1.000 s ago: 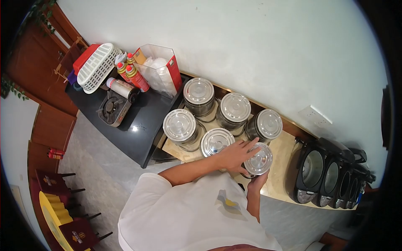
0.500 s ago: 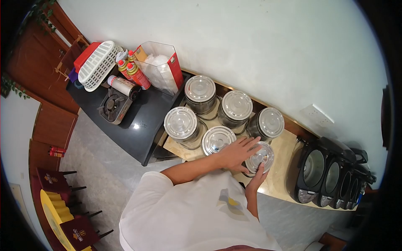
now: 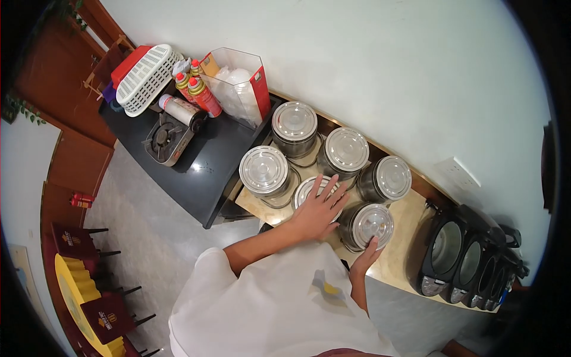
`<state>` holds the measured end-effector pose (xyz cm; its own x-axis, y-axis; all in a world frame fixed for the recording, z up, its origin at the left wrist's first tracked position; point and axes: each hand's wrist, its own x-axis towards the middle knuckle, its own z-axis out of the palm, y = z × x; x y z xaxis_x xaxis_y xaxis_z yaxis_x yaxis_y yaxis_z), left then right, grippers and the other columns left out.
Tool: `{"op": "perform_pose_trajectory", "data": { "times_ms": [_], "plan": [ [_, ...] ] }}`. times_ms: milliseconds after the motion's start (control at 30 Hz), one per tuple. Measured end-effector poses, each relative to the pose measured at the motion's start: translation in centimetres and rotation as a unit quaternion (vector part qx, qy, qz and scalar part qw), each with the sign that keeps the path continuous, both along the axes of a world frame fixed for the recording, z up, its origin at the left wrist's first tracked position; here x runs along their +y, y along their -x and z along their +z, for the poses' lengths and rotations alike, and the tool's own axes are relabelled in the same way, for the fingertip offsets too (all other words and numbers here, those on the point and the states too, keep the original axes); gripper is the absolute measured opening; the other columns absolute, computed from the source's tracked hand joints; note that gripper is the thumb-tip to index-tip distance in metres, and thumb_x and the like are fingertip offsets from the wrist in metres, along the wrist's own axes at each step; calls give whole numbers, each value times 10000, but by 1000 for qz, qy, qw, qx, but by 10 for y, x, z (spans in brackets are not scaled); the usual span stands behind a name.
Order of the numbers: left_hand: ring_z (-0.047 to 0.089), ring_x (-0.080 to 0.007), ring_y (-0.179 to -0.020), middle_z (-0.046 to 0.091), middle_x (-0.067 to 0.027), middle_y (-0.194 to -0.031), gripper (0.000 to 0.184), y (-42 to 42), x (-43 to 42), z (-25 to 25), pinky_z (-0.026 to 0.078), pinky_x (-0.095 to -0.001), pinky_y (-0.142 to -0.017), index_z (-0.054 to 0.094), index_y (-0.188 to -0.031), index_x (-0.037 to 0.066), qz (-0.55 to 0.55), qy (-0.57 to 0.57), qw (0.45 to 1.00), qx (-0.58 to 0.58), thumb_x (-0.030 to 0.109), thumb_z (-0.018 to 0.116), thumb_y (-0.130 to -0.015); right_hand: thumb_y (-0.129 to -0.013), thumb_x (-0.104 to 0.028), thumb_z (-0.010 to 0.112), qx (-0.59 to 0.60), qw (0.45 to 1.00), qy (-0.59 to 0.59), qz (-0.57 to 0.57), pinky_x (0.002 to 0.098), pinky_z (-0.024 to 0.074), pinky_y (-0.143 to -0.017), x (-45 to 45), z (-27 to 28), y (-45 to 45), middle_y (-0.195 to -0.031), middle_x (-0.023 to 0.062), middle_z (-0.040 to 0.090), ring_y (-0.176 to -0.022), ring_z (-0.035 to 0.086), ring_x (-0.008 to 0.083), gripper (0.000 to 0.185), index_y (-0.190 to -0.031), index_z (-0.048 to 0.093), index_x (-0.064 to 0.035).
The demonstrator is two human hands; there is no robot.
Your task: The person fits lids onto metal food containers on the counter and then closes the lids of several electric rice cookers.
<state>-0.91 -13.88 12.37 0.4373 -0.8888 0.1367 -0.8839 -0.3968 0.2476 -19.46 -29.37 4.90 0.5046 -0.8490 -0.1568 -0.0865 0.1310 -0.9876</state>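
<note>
My left hand (image 3: pixel 321 209) lies spread, palm down, over a round steel lid (image 3: pixel 304 189) on the front-middle pot, covering much of it. My right hand (image 3: pixel 367 257) is at the near rim of the front-right lidded pot (image 3: pixel 373 226), its thumb on the lid and its other fingers mostly hidden. Behind stand three more lidded steel pots: back-left (image 3: pixel 294 122), back-middle (image 3: pixel 347 149) and back-right (image 3: pixel 393 178). Another lidded pot (image 3: pixel 263 171) is at the front left. All the pots stand upright.
The dark counter (image 3: pixel 202 172) at left holds a portable stove (image 3: pixel 166 140), gas cans (image 3: pixel 204 97), a white basket (image 3: pixel 148 77) and a clear bin (image 3: pixel 238 89). Several open black cookers (image 3: pixel 446 247) stand in a row at right on the beige counter (image 3: pixel 401 250).
My left hand has moved left, from the front-right pot to the lid of the front-middle one. My right hand has stayed at the front-right pot. The view has shifted slightly.
</note>
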Motion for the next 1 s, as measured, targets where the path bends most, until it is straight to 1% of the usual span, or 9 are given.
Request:
{"op": "perform_pose_trajectory", "data": {
  "times_ms": [200, 267, 300, 367, 400, 467, 500, 700, 1000],
  "plan": [
    [192, -441, -1558, 354, -178, -1630, 820, -5, -2, -3, 120, -674, -1241, 446, -1524, 43, -21, 22, 1000, -6, 461, 724, -875, -1080, -291, 525, 3, 999, 41, 32, 374, 353, -1156, -9, 2, -2, -1538, 160, 450, -1331, 496, 243, 595, -1562, 356, 13],
    [196, -442, -1556, 354, -179, -1630, 809, -6, -1, -4, 119, -674, -1241, 452, -1519, 45, -23, 22, 999, -5, 458, 722, -878, -1019, -290, 638, 63, 982, 173, -46, 407, 327, -1187, -10, 5, -10, -1569, 189, 434, -1402, 454, 284, 683, -1561, 362, 22],
    [199, -442, -1555, 355, -176, -1629, 801, -5, -1, -5, 118, -674, -1242, 455, -1517, 47, -21, 27, 999, -6, 455, 719, -881, -1019, -290, 638, 64, 982, 171, -46, 407, 327, -1187, -12, 13, -14, -1569, 189, 434, -1402, 454, 284, 683, -1561, 362, 22],
    [203, -442, -1554, 357, -174, -1628, 793, -5, -2, -7, 118, -674, -1242, 457, -1516, 48, -22, 30, 999, -6, 453, 715, -884, -902, -313, 762, 113, 916, 384, 16, 513, 200, -1250, -19, 38, -23, -1609, 264, 381, -1530, 307, 380, 841, -1560, 363, 26],
    [205, -440, -1554, 364, -172, -1624, 787, -4, -3, -9, 117, -674, -1242, 459, -1515, 49, -18, 31, 999, -10, 454, 710, -888, -902, -313, 762, 115, 917, 382, 16, 513, 200, -1250, -21, 48, -28, -1609, 264, 381, -1530, 307, 380, 841, -1560, 363, 26],
    [207, -438, -1554, 370, -170, -1620, 781, -4, -3, -10, 117, -674, -1242, 461, -1513, 50, -12, 32, 999, -15, 454, 705, -891, -873, -384, 785, 277, 820, 479, 146, 626, 174, -1227, -25, 62, -40, -1609, 262, 378, -1515, 309, 430, 876, -1547, 394, 17],
    [209, -436, -1553, 377, -168, -1615, 776, -4, -3, -10, 118, -673, -1243, 467, -1509, 52, -14, 33, 999, -12, 456, 703, -891, -871, -472, 771, 299, 789, 509, 172, 664, 154, -1210, -26, 57, -46, -1622, 237, 371, -1505, 305, 459, 901, -1545, 408, 2],
    [213, -432, -1552, 393, -162, -1606, 761, -4, -3, -8, 119, -667, -1246, 490, -1494, 55, -12, 27, 999, -17, 462, 700, -886, -919, -496, 703, 314, 748, 553, 190, 648, 180, -1199, -24, 59, -52, -1626, 228, 366, -1502, 307, 439, 847, -1554, 414, -17],
    [220, -414, -1555, 401, -160, -1600, 742, -3, -5, -12, 125, -659, -1248, 518, -1472, 55, -5, 50, 999, -9, 455, 709, -877, -946, -559, 641, 338, 741, 542, 209, 664, 161, -1194, -21, 66, -55, -1659, 234, 293, -1512, 262, 458, 883, -1580, 358, -14]
  ]
}}
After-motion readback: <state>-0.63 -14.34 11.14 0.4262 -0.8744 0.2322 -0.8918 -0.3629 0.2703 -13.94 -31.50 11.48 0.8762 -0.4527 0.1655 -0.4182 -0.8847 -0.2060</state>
